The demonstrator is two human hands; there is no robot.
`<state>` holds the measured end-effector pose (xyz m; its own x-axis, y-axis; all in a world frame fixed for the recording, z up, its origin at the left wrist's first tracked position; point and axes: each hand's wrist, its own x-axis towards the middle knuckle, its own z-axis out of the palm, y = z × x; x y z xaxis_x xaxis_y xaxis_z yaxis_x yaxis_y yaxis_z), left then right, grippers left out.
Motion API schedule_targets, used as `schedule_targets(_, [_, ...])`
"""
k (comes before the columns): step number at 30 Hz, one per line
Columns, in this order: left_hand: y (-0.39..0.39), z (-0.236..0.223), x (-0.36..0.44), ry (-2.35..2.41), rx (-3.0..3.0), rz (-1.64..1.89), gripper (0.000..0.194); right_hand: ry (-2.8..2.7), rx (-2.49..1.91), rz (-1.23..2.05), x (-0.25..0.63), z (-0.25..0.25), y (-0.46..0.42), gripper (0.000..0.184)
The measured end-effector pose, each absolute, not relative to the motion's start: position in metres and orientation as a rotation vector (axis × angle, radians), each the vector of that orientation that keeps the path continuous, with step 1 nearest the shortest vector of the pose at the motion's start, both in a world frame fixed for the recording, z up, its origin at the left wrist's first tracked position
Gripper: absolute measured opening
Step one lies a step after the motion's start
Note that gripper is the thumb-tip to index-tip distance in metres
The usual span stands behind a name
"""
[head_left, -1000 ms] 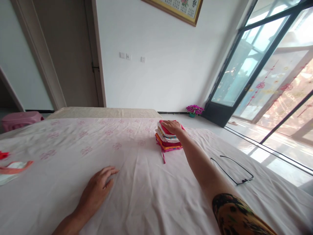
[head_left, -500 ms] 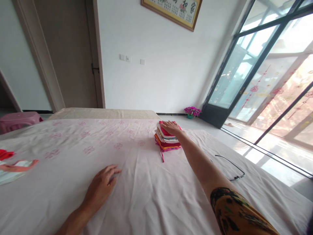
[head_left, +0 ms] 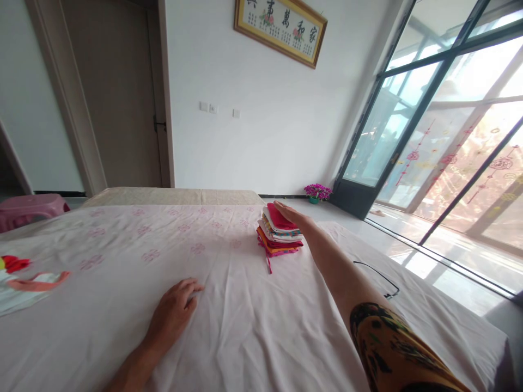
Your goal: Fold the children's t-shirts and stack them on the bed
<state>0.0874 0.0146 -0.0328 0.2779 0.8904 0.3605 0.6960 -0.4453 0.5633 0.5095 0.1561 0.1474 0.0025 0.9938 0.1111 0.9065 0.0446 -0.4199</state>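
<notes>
A neat stack of folded cloths (head_left: 280,235) sits on the pale sheet, with a red piece on top and white, orange and magenta ones below. From the bottom layers a thin magenta strap hangs onto the sheet. Turned on edge, my right hand (head_left: 296,215) lies along the stack's back right side with its fingers stretched out; whether it touches the cloths I cannot tell. My left hand (head_left: 176,302) rests on the sheet to the left of the stack, fingers loosely bent and apart, holding nothing.
Eyeglasses (head_left: 382,277) lie on the sheet (head_left: 245,326) to the right, partly behind my forearm. Other cloth (head_left: 28,291) with an orange band lies at the left edge. Beyond are a pink stool (head_left: 35,209), a potted plant (head_left: 317,191) and glass doors (head_left: 408,136).
My right hand has gone from lying flat on the stack's red top to its right side, turning on edge. My left hand has stayed in place. The view has tilted slightly upward.
</notes>
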Motion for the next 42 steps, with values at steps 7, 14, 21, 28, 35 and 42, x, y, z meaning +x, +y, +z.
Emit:
schedule_targets(7, [0.016, -0.036, 0.086, 1.439, 2.277, 0.908, 0.036, -2.128, -2.119, 0.026, 0.492, 0.136, 0.139, 0.050])
schedule_targets(14, [0.015, -0.034, 0.087, 1.438, 2.277, 0.946, 0.036, -2.154, -2.185, -0.061, 0.479, 0.150, 0.131, 0.048])
schedule_targets(21, [0.017, -0.035, 0.086, 1.460, 2.320, 0.923, 0.035, -2.003, -2.027, -0.282, 0.427, 0.166, 0.099, 0.053])
schedule_targets(28, [0.013, -0.040, 0.088, 1.463, 2.539, 0.708, 0.042, -2.308, -1.708, 0.143, 0.322, 0.063, 0.027, 0.058])
schedule_targets(35, [0.001, -0.041, 0.052, 1.430, 2.764, 0.388, 0.054, -2.243, -1.870, 0.191, 0.315, -0.006, -0.013, 0.060])
schedule_targets(42, [0.009, -0.060, -0.077, 1.826, 2.643, 0.329, 0.061, -2.175, -1.860, 0.110, 0.318, -0.012, -0.016, 0.053])
